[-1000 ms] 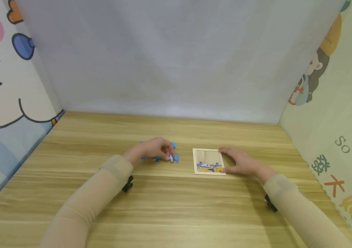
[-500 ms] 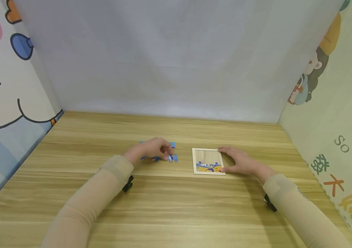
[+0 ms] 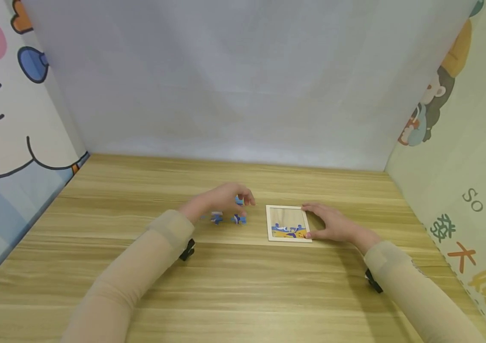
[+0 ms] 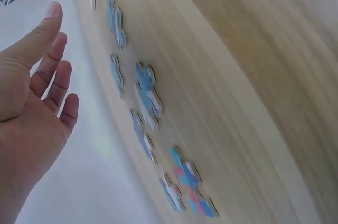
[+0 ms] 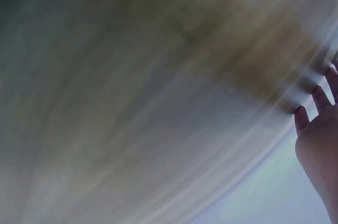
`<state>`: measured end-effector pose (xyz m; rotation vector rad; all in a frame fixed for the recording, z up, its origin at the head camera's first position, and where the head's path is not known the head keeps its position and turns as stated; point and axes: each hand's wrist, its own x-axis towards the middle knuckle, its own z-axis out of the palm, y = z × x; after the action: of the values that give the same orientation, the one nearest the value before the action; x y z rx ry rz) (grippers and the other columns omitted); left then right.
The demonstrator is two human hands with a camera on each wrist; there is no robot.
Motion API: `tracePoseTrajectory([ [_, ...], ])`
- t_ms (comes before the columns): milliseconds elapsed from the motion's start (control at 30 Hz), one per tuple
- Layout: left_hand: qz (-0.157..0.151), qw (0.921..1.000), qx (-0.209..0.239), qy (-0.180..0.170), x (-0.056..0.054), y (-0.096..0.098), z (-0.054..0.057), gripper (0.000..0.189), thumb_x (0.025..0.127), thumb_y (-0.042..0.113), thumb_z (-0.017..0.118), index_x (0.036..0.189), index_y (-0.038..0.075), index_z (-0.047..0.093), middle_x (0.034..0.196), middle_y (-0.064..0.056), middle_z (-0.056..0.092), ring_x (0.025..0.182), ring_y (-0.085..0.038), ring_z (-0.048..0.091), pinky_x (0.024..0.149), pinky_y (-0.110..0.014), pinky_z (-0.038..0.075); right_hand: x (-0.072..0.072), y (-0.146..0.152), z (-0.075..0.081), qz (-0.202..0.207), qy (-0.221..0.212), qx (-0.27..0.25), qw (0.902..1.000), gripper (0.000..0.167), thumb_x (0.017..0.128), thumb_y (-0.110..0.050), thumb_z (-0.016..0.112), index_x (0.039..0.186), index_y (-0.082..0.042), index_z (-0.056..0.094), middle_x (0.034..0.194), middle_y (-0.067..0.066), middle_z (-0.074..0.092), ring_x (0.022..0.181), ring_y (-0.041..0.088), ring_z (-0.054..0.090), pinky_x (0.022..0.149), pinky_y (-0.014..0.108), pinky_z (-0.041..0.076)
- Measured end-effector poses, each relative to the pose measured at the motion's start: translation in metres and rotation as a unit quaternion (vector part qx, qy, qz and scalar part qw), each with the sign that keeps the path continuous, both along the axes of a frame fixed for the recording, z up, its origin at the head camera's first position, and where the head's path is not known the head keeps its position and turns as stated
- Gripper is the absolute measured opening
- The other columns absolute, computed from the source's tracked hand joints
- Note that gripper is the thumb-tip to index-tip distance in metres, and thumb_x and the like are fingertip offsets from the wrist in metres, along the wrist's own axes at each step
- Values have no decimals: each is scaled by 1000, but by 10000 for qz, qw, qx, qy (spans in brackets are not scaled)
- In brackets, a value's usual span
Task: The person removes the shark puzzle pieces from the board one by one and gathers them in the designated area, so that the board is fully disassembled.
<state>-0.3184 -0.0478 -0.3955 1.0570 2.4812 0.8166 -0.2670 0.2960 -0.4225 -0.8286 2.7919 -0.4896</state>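
My left hand (image 3: pixel 227 197) hovers over loose jigsaw pieces left of the puzzle frame, its fingers loosely bent and holding nothing. In the left wrist view the same hand (image 4: pixel 39 73) shows an empty palm, thumb apart from the fingers. Under it lie blue pieces, among them a blue-and-white piece (image 3: pixel 239 219) and another blue piece (image 3: pixel 216 217). My right hand (image 3: pixel 332 225) rests at the right side of the white-rimmed puzzle frame (image 3: pixel 267 224), fingertips at the upper corner, thumb on the lower right rim. Joined yellow-and-blue pieces (image 3: pixel 289 231) fill the frame's lower part; bare wood shows above.
Several puzzle pieces lie spread on the wood-grain table (image 3: pixel 243 286), including a blue-and-red piece (image 4: pixel 193 184) in the left wrist view. A pale curtain (image 3: pixel 234 85) stands behind the table, with printed cloth panels (image 3: pixel 461 190) at the sides.
My left hand has lifted off the blue-and-white piece and shifted right and away from me, uncovering pieces below it. My right hand and the frame stay put.
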Motion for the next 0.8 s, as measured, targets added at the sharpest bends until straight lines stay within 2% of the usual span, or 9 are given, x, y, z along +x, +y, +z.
tracePoseTrajectory([
  [167,-352,9986,79,392,2,17,0,36,80,17,76,113,10,65,112,-4,62,110,-21,53,99,-39,40,0,0,0,1,5,1,10000,81,81,-49,69,143,-8,37,149,17,34,136,39,29,107,61,22],
  [367,-578,9954,-104,755,6,37,-2,42,78,23,77,118,17,65,118,2,62,115,-16,51,105,-41,32,0,-1,0,5,16,-12,10000,80,82,-47,69,143,-8,37,148,17,35,136,39,30,107,61,23],
  [567,-570,9943,-473,768,11,52,-8,44,78,30,76,119,21,64,128,2,56,122,-23,42,106,-54,24,0,-1,1,-13,-31,-56,10000,79,82,-46,69,143,-7,37,148,17,35,136,39,30,107,61,22],
  [800,-719,9886,-839,1023,14,63,-19,41,77,39,75,115,26,67,126,3,57,114,-17,44,98,-42,32,0,0,1,-1,-26,-123,9999,79,81,-45,70,142,-7,38,148,17,36,136,39,31,107,60,22],
])
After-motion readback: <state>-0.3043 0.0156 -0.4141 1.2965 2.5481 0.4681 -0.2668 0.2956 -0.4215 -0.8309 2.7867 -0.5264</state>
